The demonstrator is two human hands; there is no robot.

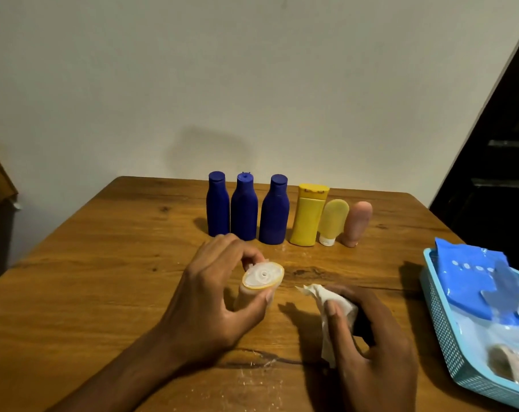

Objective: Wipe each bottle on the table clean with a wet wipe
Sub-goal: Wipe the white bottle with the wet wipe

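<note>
Both our hands are busy over the wooden table (pixel 103 292). Our left hand (pixel 210 295) grips a small peach tube (pixel 256 288), fingers and thumb curled around its body, and tilts it so that the white oval cap faces up to us; we judge this is to bring the cap and its small hole within reach of the wipe. Our right hand (pixel 371 331) holds a crumpled white wet wipe (pixel 332 307), the thumb pressing it against the fingers, just beside the tube and not touching it.

Beyond our hands, near the wall, the other bottles stand in one row, probably so that each is taken in its turn: three dark blue bottles (pixel 244 208) with smooth matte plastic and rounded shoulders, then a yellow bottle (pixel 308 215) with a flat flip cap, then a pale yellow tube (pixel 333 221) and a pink tube (pixel 357 223), both standing on their caps.

Well to the right of our right hand a light blue mesh basket (pixel 439 316) keeps the glossy blue wipe packet (pixel 472 275).
</note>
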